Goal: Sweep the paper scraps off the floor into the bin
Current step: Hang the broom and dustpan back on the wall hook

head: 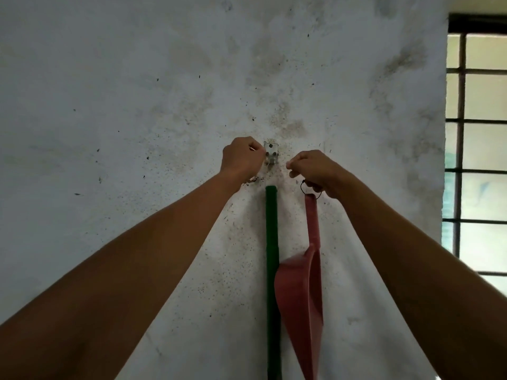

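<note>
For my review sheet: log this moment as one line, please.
stage: fetching tools | left hand: at wall hook | right hand: holds red dustpan loop | green handle: against wall

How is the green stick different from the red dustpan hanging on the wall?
The green stick is thin, straight and the same width all the way down; the red dustpan has a narrow handle that widens into a big scoop. The right hand holds the dustpan's black loop, while no hand touches the stick itself. The left hand is up at the metal hook. Both hang down against the white wall.
</note>
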`<state>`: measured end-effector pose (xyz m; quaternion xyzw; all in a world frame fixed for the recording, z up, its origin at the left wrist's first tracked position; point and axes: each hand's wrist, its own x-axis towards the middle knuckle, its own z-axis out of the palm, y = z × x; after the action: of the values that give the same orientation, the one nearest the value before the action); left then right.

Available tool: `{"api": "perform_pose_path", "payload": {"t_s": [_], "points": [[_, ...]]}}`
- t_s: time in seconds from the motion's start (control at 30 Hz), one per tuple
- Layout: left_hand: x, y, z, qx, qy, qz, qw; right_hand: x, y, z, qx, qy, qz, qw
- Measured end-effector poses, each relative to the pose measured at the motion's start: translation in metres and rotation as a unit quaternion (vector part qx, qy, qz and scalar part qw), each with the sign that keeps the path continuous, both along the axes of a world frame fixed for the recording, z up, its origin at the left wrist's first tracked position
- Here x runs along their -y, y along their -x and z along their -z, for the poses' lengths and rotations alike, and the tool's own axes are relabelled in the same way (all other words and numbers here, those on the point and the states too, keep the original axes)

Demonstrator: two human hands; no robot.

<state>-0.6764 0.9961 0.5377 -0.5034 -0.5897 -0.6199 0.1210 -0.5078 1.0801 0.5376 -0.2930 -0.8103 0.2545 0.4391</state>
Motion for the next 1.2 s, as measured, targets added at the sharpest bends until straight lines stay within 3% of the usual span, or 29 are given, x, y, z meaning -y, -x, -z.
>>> {"api": "perform_pose_path", "payload": {"t_s": [0.3, 0.5, 0.67, 0.87, 1.03, 1.2], "points": [[0.026, -0.039, -0.001, -0.032, 0.050, 0.145, 0.988, 0.041, -0.033, -0.024, -0.004, -0.006, -0.018, 1.000], [0.046, -0.064, -0.003, -0.035, 0.087, 0.214, 0.972, 0.073, -0.052, -0.046, -0.015, -0.005, -0.107, 0.994], [0.068, -0.075, 0.002, -0.035, 0.152, 0.298, 0.942, 0.088, -0.061, -0.057, -0.042, -0.010, -0.161, 0.986], [0.088, -0.060, 0.014, 0.000, 0.268, 0.403, 0.875, 0.085, -0.050, -0.045, -0.089, 0.025, -0.228, 0.969], [0.098, -0.049, 0.026, -0.037, 0.286, 0.339, 0.896, 0.084, -0.034, -0.025, -0.079, 0.074, -0.261, 0.959], [0.097, -0.032, 0.036, -0.035, 0.241, 0.274, 0.930, 0.082, -0.016, -0.014, -0.051, 0.069, -0.263, 0.961]]}}
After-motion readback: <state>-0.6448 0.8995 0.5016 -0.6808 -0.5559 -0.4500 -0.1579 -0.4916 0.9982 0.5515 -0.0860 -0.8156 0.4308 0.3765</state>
